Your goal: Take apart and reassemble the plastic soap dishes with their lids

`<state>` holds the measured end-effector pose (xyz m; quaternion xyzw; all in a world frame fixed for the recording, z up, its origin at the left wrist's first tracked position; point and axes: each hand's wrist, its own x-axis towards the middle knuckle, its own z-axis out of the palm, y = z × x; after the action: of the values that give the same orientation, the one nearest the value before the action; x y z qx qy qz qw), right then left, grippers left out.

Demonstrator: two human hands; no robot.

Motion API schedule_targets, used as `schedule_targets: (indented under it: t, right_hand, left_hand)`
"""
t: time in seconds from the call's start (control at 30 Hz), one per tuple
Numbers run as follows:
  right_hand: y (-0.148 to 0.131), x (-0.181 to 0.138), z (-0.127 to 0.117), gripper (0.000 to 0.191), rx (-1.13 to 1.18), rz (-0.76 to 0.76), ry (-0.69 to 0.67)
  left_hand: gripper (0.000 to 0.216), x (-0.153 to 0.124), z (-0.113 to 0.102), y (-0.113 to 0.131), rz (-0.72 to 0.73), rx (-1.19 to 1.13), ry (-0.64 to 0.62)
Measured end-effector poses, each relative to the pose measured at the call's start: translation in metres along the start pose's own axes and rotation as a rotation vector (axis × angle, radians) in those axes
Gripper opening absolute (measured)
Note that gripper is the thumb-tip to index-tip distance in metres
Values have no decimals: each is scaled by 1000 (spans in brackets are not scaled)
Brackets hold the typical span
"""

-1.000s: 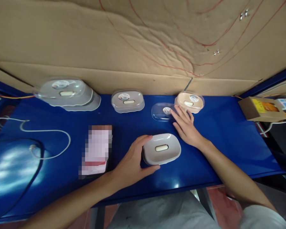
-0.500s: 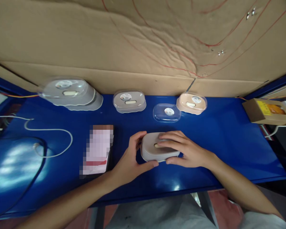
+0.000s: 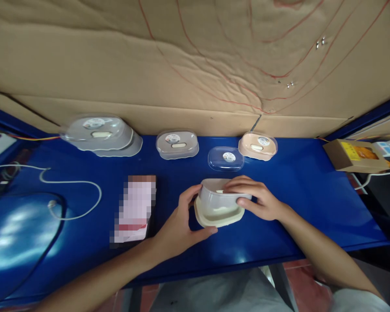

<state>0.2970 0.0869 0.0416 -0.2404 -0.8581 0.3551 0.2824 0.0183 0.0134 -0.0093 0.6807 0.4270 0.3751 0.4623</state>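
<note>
In front of me a grey oval plastic box cover tilts up off its cream base, its near side raised. My right hand grips the cover from the right, thumb at its near edge and fingers over the top. Curved round the left side of the base, my left hand holds it with thumb at the front and fingers behind. Just beyond lies a clear lid with a round label. What is inside the box is hidden from this angle.
Along the back of the blue table stand stacked grey boxes, another grey box and a peach box with clear lids. A phone lies left of my hand, with a white cable beyond. A cardboard box is at right.
My right hand has lifted the near side of the grey cover, baring the cream base. My left hand stays round the left side. The view has shifted slightly.
</note>
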Motion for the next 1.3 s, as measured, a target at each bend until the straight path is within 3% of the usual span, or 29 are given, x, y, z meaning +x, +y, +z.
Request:
schedule_targets:
  t: [0.27, 0.4, 0.57, 0.9, 1.0, 1.1, 1.17, 1.23, 1.3]
  right_hand:
    - [8, -4, -8, 32, -172, 13, 98]
    - [15, -6, -3, 33, -384, 15, 42]
    - [24, -7, 6, 37, -466, 15, -8]
    - [26, -9, 7, 43, -550, 27, -63]
    - [22, -9, 7, 39, -509, -18, 24]
    - [14, -11, 10, 26, -428, -80, 159]
    - [6, -12, 14, 10, -399, -116, 195]
    - [-3, -13, 20, 19, -404, -162, 148]
    - [-12, -13, 28, 34, -428, -195, 12]
  left_hand:
    - [115, -4, -7, 5, 0, 252, -161]
    - [95, -4, -7, 9, 139, 382, -247]
    - [58, -1, -6, 12, 260, 592, -300]
    - [62, 0, -6, 12, 307, 682, -328]
    - [66, 2, -9, 16, 371, 637, -265]
    - [28, 0, -13, 21, 445, 490, -137]
    - [8, -3, -17, 23, 382, 312, -75]
    - [20, -8, -19, 23, 206, 97, -17]
    - [46, -12, -20, 22, 45, -48, 34]
